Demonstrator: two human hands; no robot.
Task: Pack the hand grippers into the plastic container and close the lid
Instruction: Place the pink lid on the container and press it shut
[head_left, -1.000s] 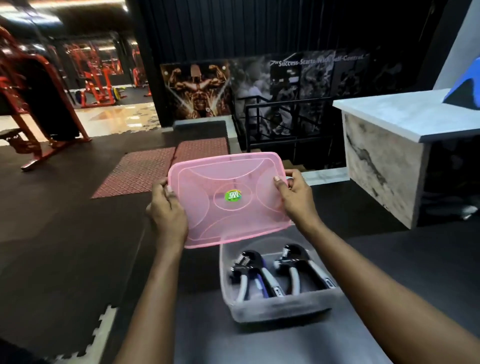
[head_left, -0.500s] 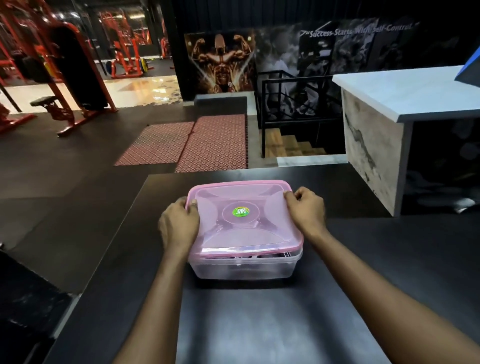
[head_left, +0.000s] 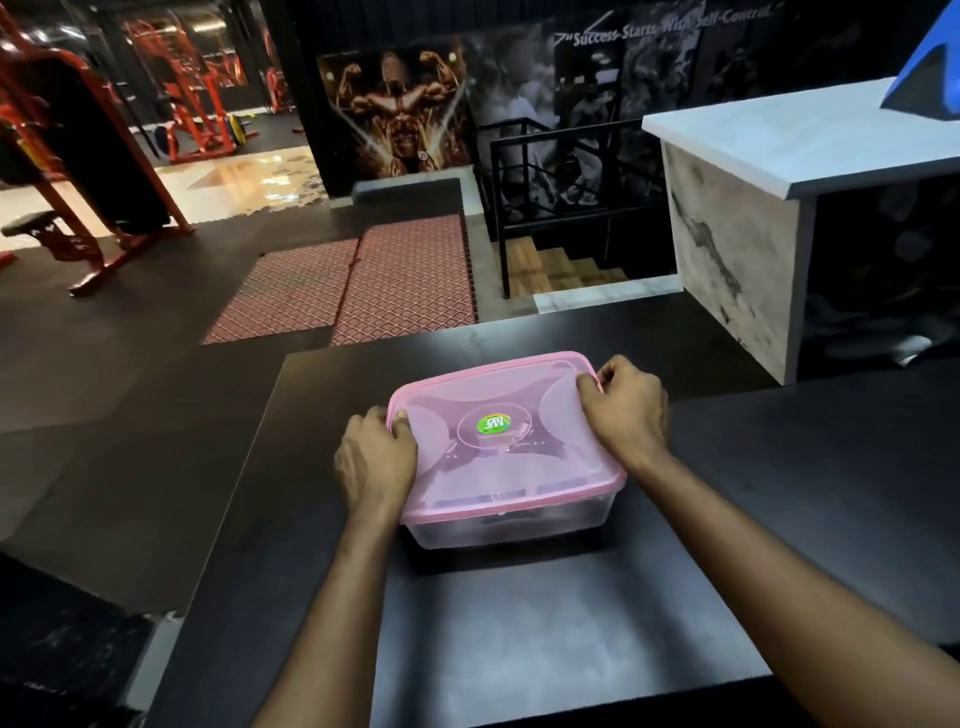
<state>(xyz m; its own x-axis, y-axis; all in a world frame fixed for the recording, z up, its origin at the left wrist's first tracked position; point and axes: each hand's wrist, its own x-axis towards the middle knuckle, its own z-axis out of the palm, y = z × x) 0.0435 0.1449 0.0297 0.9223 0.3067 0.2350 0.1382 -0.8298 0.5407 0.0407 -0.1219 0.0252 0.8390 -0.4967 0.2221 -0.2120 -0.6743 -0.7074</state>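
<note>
A clear plastic container (head_left: 511, 525) stands on the black table (head_left: 519, 623), covered by its pink translucent lid (head_left: 498, 447) with a green sticker in the middle. My left hand (head_left: 376, 462) grips the lid's left edge, thumb on top. My right hand (head_left: 626, 410) grips the far right corner of the lid. The hand grippers inside show only as dark, blurred shapes through the front wall; their position cannot be told.
A white marble-look counter (head_left: 753, 218) stands to the right beyond the table. A black railing (head_left: 550, 171) guards a stairwell straight ahead. Red patterned mats (head_left: 353, 286) lie on the floor, and red gym machines (head_left: 78, 197) fill the far left.
One second ago I held the lid in the air above the open container with the hand grippers visible. It now sits on the container, and my right hand has shifted toward the far corner.
</note>
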